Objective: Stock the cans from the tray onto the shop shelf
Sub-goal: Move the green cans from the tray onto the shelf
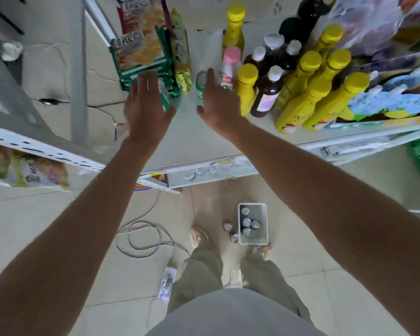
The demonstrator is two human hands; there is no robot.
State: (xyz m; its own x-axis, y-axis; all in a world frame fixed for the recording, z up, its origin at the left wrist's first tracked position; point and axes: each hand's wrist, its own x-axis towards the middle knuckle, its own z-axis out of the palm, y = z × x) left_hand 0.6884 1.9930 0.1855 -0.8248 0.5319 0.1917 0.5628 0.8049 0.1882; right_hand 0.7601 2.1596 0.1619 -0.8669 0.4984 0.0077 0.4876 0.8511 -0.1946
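A green can (200, 91) with a silver top stands on the white shop shelf (192, 141), between the snack packets and the bottles. My right hand (220, 103) is flat with straight fingers, its palm side against that can and its thumb at the can's base. My left hand (144, 103) is spread over the green snack packets (141, 57). A blurred green thing sits by its thumb, and whether it is a can I cannot tell. Down on the floor by my feet is the white tray (265, 224), holding several cans. Two more cans (230, 231) stand just left of it.
Yellow-capped bottles (308, 93), dark bottles (267, 93) and a pink-capped bottle (229, 66) crowd the shelf to the right of the can. A white cable (141, 238) and a power strip (167, 280) lie on the tiled floor to the left of my feet. A lower shelf with packets juts out at left.
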